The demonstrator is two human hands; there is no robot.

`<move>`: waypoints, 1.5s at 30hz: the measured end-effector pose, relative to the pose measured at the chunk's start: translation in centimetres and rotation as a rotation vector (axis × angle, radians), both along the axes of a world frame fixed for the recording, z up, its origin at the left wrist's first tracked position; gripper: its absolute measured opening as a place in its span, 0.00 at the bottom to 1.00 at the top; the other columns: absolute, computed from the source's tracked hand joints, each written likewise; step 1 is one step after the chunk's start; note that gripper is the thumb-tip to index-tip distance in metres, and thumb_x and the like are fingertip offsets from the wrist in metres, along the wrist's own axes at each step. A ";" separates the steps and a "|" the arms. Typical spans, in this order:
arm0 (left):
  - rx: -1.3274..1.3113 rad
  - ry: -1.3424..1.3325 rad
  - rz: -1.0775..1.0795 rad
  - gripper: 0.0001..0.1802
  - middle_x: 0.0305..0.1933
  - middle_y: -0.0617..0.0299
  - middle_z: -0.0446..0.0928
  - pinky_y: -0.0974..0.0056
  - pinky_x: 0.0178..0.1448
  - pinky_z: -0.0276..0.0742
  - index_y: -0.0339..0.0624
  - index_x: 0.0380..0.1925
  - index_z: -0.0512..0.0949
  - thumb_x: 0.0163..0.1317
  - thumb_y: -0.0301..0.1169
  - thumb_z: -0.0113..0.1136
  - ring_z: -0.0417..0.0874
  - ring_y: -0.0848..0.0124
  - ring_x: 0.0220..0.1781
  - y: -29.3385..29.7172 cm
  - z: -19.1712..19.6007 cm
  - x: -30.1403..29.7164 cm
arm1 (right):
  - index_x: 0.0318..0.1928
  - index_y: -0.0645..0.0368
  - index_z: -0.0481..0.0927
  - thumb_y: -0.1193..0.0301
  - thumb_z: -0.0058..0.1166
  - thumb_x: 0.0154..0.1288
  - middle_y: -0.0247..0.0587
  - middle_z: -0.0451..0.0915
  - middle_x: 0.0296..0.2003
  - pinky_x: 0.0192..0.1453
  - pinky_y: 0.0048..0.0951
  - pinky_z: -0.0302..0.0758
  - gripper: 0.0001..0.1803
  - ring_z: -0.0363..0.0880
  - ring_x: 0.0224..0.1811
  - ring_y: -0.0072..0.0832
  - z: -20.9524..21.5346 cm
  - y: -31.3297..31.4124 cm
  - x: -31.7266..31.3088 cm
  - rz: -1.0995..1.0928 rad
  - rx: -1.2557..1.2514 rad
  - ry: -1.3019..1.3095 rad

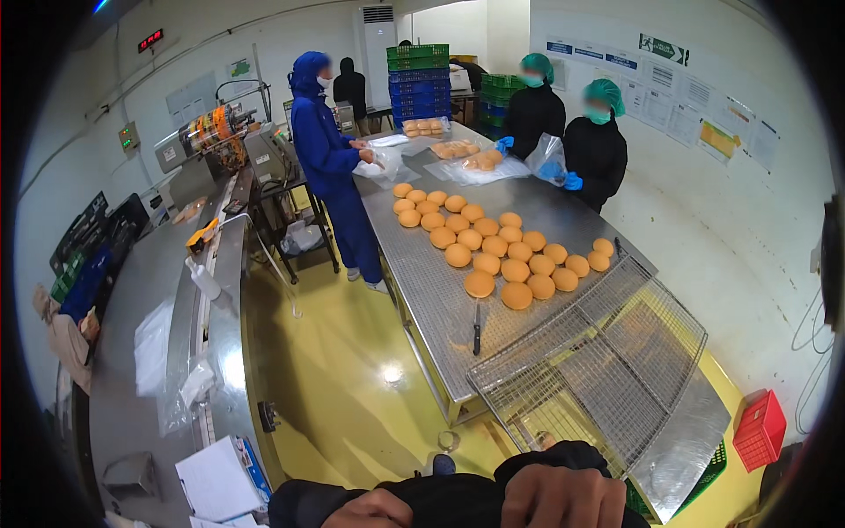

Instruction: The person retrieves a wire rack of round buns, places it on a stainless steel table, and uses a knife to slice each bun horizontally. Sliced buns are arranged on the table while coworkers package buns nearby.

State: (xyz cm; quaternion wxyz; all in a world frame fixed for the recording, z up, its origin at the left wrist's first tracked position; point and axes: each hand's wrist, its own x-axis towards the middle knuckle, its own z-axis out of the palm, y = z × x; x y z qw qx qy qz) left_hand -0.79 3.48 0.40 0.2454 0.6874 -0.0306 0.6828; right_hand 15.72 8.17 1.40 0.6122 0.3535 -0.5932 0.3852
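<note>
Nearest the wire rack (607, 370), the right hand (563, 497) rests empty, fingers curled loosely on a dark sleeve; the rack lies just ahead on the counter (422, 290). Left hand (370, 510) sits lower-left, loosely curled, farther away.

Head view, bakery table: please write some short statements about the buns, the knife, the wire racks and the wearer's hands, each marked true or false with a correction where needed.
1. The buns lie loose in rows on the perforated steel table. True.
2. The knife is held in the right hand. False: it lies on the table, near the buns, untouched.
3. The wire racks sit at the near end of the table. True.
4. The wire racks are loaded with buns. False: they are bare.
5. The left hand and right hand both show at the lower edge, holding nothing visible. True.
6. The red crate stands on the table. False: it is on the floor to the right.
</note>
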 end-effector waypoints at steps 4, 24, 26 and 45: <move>-0.020 -0.031 0.004 0.11 0.19 0.59 0.72 0.59 0.32 0.63 0.40 0.24 0.72 0.56 0.24 0.66 0.70 0.66 0.20 6.7 0.9 -0.6 | 0.23 0.59 0.81 0.75 0.57 0.67 0.38 0.78 0.20 0.24 0.28 0.62 0.12 0.73 0.18 0.27 0.9 5.9 -0.4 -0.159 0.002 -0.043; 0.107 0.144 -0.098 0.10 0.31 0.61 0.77 0.57 0.35 0.71 0.41 0.32 0.75 0.53 0.26 0.67 0.77 0.64 0.30 29.7 2.3 -14.1 | 0.31 0.63 0.81 0.75 0.56 0.66 0.39 0.80 0.24 0.22 0.28 0.67 0.06 0.77 0.20 0.30 3.6 24.0 -11.8 -0.485 0.174 -0.289; 0.054 0.196 -0.046 0.09 0.31 0.61 0.77 0.57 0.36 0.71 0.41 0.31 0.74 0.54 0.26 0.66 0.78 0.63 0.31 30.7 2.5 -16.4 | 0.29 0.68 0.77 0.73 0.43 0.72 0.46 0.78 0.24 0.20 0.36 0.66 0.15 0.75 0.17 0.38 1.2 26.0 -14.1 -0.451 0.086 -0.253; -0.038 0.420 -0.120 0.10 0.26 0.57 0.77 0.56 0.36 0.71 0.39 0.25 0.71 0.52 0.24 0.66 0.81 0.57 0.32 54.3 2.9 -15.9 | 0.42 0.67 0.80 0.75 0.56 0.65 0.41 0.78 0.21 0.18 0.31 0.64 0.09 0.74 0.16 0.32 -0.3 48.1 -13.7 -0.323 0.002 -0.491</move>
